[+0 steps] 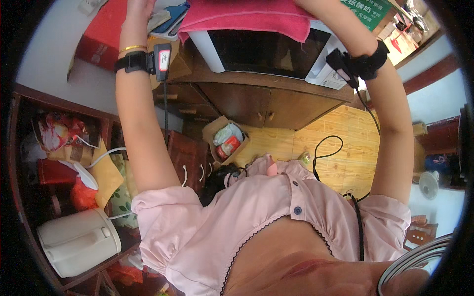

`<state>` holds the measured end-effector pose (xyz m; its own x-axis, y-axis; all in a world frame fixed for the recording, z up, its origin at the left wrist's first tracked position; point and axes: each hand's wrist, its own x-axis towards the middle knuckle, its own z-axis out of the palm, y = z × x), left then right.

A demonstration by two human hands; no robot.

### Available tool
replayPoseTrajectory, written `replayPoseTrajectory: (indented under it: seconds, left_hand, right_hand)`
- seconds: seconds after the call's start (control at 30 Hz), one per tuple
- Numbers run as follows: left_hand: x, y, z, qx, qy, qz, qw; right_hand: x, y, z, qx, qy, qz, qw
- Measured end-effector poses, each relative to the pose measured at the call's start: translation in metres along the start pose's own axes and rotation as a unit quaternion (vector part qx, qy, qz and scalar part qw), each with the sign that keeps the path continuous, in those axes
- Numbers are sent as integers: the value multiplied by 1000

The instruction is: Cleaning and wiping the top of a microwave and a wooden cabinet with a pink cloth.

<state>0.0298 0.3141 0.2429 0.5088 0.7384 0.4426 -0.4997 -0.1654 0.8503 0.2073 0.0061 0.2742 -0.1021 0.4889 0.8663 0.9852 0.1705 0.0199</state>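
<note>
Only the heel of my left hand (143, 8) shows at the top edge, and its fingers are cut off. It is nearest to a small stack with a blue item (171, 19) and a pale cloth or packet (158, 20). My right hand is out of view beyond the top edge; its forearm crosses the right end of a pink towel (244, 18). This towel drapes over the top of a white microwave oven (202, 48), hanging in front of its dark door. The oven stands on a brown wooden cabinet (237, 100). Each forearm wears a black strapped device with a cable.
A red box (102, 40) stands left of the stack, and a green printed box (370, 13) right of the oven. Below, an open cardboard box (242, 148) holds packets on the yellow floor (326, 125). A white electric kettle (79, 242) occupies the left shelf. A black cable (329, 138) loops nearby.
</note>
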Motion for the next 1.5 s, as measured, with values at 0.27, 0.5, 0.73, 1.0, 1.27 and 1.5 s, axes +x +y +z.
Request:
replayPoseTrajectory:
  seconds: [0.27, 0.5, 0.73, 1.0, 1.27, 1.5]
  left_hand:
    - [-49, 10, -21, -6, 14, -5, 1000]
    - [-43, -1, -46, 118, 24, -2, 993]
    - [-18, 12, 2, 142, 103, -29, 984]
    - [-9, -7, -75, 384, -133, -69, 911]
    - [-37, -31, -27, 569, -127, -77, 809]
    - [-66, -51, 27, 637, -141, 50, 756]
  right_hand:
    - [-73, -31, -14, 16, -180, -83, 980]
    - [-60, -18, -13, -106, -116, -43, 987]
    - [4, 33, 36, -241, -116, -108, 957]
    - [-22, -7, 20, -337, -313, 81, 884]
    - [-31, -28, 10, -276, -307, 71, 908]
    - [-41, -3, 53, -305, -294, 159, 892]
